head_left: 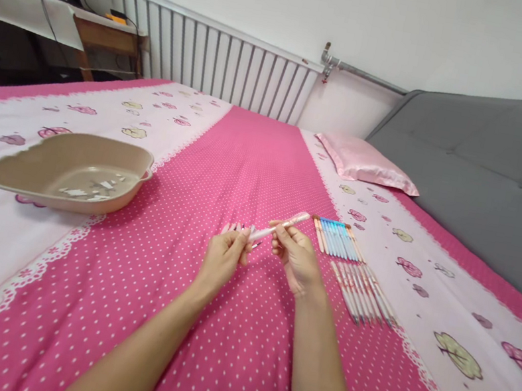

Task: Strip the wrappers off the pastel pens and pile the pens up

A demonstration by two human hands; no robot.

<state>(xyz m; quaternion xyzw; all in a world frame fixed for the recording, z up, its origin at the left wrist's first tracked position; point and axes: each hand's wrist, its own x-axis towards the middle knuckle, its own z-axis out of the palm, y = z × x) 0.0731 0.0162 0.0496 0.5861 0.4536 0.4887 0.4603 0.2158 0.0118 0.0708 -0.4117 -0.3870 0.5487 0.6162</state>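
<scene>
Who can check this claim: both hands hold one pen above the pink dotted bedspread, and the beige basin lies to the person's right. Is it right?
Not quite. The head view shows the beige basin lying to the person's left, not right. The rest stands: the left hand and right hand hold one pen above the pink dotted bedspread.

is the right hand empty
No, the right hand grips a white pen, and the left hand pinches its other end.
</scene>
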